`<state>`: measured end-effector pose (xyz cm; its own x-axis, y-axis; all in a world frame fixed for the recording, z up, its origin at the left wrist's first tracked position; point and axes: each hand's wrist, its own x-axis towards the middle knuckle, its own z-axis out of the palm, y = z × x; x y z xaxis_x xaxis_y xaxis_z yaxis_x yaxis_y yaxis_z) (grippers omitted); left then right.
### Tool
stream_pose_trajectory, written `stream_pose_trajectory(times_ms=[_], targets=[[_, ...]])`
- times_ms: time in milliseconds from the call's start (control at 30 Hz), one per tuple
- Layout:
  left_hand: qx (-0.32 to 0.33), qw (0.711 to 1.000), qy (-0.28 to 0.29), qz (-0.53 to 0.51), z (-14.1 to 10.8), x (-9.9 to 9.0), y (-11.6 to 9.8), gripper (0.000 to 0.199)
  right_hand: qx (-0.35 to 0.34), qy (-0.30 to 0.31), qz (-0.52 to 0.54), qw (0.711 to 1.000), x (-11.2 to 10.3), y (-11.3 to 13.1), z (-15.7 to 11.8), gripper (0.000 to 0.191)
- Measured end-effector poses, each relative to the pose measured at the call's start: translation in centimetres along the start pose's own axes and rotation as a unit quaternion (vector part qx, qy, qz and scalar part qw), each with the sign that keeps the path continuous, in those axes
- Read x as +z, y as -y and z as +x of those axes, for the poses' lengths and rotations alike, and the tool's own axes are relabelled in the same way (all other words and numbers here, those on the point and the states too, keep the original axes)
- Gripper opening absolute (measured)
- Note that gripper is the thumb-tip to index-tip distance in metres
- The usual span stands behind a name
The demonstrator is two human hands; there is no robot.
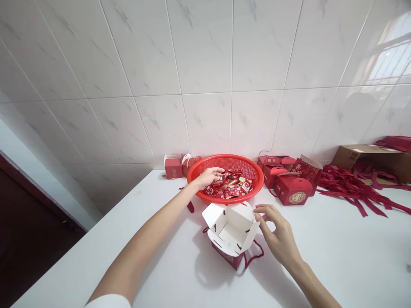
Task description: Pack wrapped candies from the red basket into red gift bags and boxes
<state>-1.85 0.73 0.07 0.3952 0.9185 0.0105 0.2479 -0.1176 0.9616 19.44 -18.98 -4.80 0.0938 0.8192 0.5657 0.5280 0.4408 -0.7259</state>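
Note:
A small gift box [235,226], white inside and red outside, stands open on the table with its flaps spread and dark red cords at its sides. My right hand [276,229] pinches its right flap between thumb and forefinger. Behind the box, a red plastic basket [192,170] holds many wrapped candies [229,188]. My left hand [210,176] reaches over the basket's left rim, its fingers closed on a red wrapped candy [219,179]. The underside of that grip is partly hidden. No candies show inside the box.
Closed red boxes [293,189] stand right of the basket, and smaller red boxes [174,166] on its left. Dark red ribbons [345,184] spill beside a cardboard carton [345,156] at the right. A tiled wall [205,124] rises behind the white table [154,265].

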Motion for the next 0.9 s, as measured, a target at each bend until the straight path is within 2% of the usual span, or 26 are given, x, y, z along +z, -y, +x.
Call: stream_pose_trajectory(times_ms=[200,400,567,700,800,900], targets=[[0.004,0.999,-0.015,0.046,0.6,0.3,-0.4,0.034,-0.003,-0.004,-0.001,1.000,0.0,-0.1,0.0,0.035],[-0.020,0.990,-0.007,0.138,3.4,1.8,-0.9,0.007,-0.001,-0.003,0.006,1.000,0.0,0.0,0.0,0.035],[-0.036,0.979,0.026,0.201,4.8,3.9,-0.9,0.021,-0.008,-0.012,0.003,1.000,0.0,-0.1,0.1,0.034],[-0.044,0.970,0.048,0.235,4.9,4.6,-0.9,0.023,-0.010,-0.012,0.001,1.000,0.0,-0.1,0.1,0.032],[-0.040,0.966,0.051,0.252,4.4,4.2,-1.4,0.019,-0.005,-0.013,0.007,1.000,-0.1,-0.1,0.1,0.030],[-0.008,0.972,0.044,0.233,3.1,3.3,-2.7,0.018,0.007,-0.014,0.018,1.000,-0.2,0.1,0.1,0.029]])
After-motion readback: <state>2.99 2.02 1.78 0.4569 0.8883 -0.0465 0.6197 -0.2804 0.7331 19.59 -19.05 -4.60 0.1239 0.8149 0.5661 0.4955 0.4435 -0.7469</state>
